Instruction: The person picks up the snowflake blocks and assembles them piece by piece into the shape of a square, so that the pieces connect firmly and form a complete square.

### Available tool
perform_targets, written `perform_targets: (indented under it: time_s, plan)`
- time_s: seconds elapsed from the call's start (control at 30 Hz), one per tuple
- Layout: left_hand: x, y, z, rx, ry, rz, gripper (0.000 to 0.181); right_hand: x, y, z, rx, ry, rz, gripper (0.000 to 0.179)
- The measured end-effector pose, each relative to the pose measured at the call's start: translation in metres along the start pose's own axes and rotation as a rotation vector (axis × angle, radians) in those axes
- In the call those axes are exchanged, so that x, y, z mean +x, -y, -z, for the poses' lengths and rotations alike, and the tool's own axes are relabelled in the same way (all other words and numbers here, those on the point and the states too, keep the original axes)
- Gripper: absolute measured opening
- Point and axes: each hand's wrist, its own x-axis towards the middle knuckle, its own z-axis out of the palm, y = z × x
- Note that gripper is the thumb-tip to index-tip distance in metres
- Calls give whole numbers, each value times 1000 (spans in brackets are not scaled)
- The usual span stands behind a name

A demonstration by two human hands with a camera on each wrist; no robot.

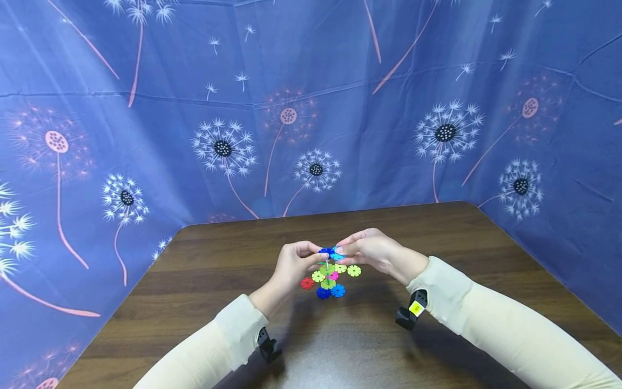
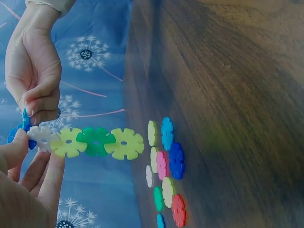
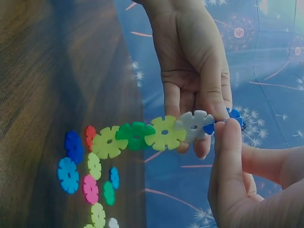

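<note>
My left hand [image 1: 291, 265] pinches a dark blue notched flower disc [image 1: 325, 251] at the top of a hanging chain. Below it, the left wrist view shows a white flower disc [image 2: 43, 137], a yellow-green disc [image 2: 69, 142], a green disc [image 2: 96, 141] and a lower yellow-green disc [image 2: 125, 144], slotted together. With thumb and fingers, my right hand [image 1: 376, 251] pinches a light blue flower disc [image 1: 336, 254] right at the dark blue one. Fingertips of both hands meet there and partly hide the joint.
Several loose discs lie on the brown wooden table [image 1: 218, 313] under the chain, among them a red disc [image 1: 306, 283], a pink disc [image 3: 90, 189], a dark blue disc [image 3: 74, 147] and a light blue disc [image 3: 68, 175]. A blue dandelion-print cloth [image 1: 340, 108] hangs behind the table.
</note>
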Motion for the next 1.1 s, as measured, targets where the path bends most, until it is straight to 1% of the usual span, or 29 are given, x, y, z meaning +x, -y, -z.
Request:
perform_targets:
  time_s: [0.1, 0.2, 0.27, 0.3, 0.33, 0.4, 0.5, 0.53, 0.6, 0.67, 0.73, 0.87, 1.0, 1.1]
  plan:
    - [0, -1, 2, -7, 25, -4, 12, 0, 1, 1, 7, 15, -6, 29]
    - [-1, -1, 5, 9, 65, 0, 15, 1, 1, 1, 26, 30, -10, 30]
    - [0, 0, 6, 42, 97, -18, 20, 1, 1, 0, 42, 35, -12, 31]
    - [-2, -3, 7, 70, 114, -30, 23, 2, 0, 0, 48, 35, -11, 31]
    - [-2, -3, 7, 98, 127, -45, 26, 3, -1, -1, 51, 38, -10, 31]
    - [-2, -2, 7, 153, 142, -75, 30, 4, -3, -1, 64, 36, -8, 30]
    - [-1, -1, 6, 207, 146, -98, 33, 6, -6, -3, 77, 40, -1, 22]
    - [1, 3, 6, 211, 142, -101, 34, 7, -6, -3, 87, 39, -2, 18]
    - [2, 4, 6, 212, 134, -102, 35, 7, -7, -5, 103, 40, 0, 9]
    - [2, 4, 5, 213, 127, -105, 35, 6, -6, -5, 118, 45, 7, 6]
    - [3, 4, 5, 219, 122, -107, 34, 6, -6, -4, 126, 46, 9, 6]
    - [3, 5, 7, 212, 130, -100, 33, 7, -6, -1, 107, 54, 5, 8]
    - [2, 4, 9, 187, 133, -81, 32, 12, -7, 5, 55, 48, 9, 20]
    - [2, 2, 10, 166, 127, -75, 32, 18, -8, 12, 3, 26, 24, 29]
